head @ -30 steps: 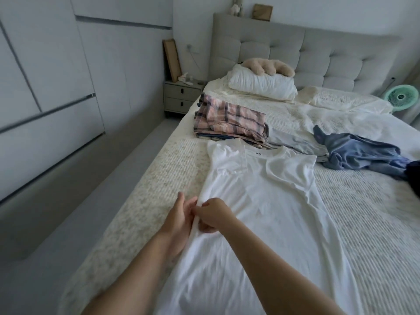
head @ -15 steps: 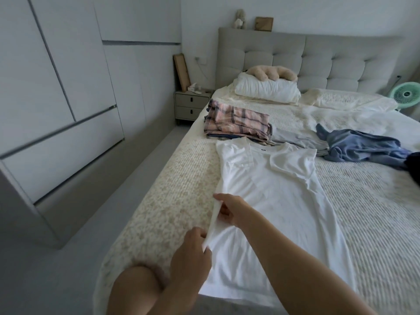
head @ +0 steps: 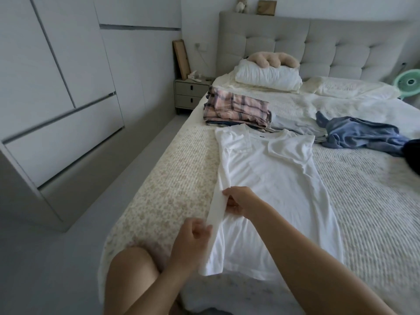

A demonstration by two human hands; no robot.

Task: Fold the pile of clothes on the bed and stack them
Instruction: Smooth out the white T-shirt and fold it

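A white T-shirt (head: 277,185) lies flat on the bed (head: 368,201), collar toward the headboard, both sleeves folded in. My left hand (head: 193,242) pinches its left side edge near the hem. My right hand (head: 241,202) grips the same edge higher up, and the strip between them is lifted off the bed. Beyond the collar sits a stack of folded clothes with a pink plaid piece (head: 238,110) on top. A crumpled blue garment (head: 361,135) lies unfolded to the right, with a grey piece (head: 297,127) beside the stack.
A white pillow (head: 268,76) with a beige plush toy (head: 272,60) sits at the headboard. A nightstand (head: 189,94) stands left of the bed, white wardrobe doors (head: 56,98) along the left wall, a green fan (head: 409,83) at far right. My knee (head: 129,273) touches the bed's corner.
My hands started together on the shirt's left edge. The left hand slid down toward the hem, the right stayed higher, and the edge is now lifted between them.
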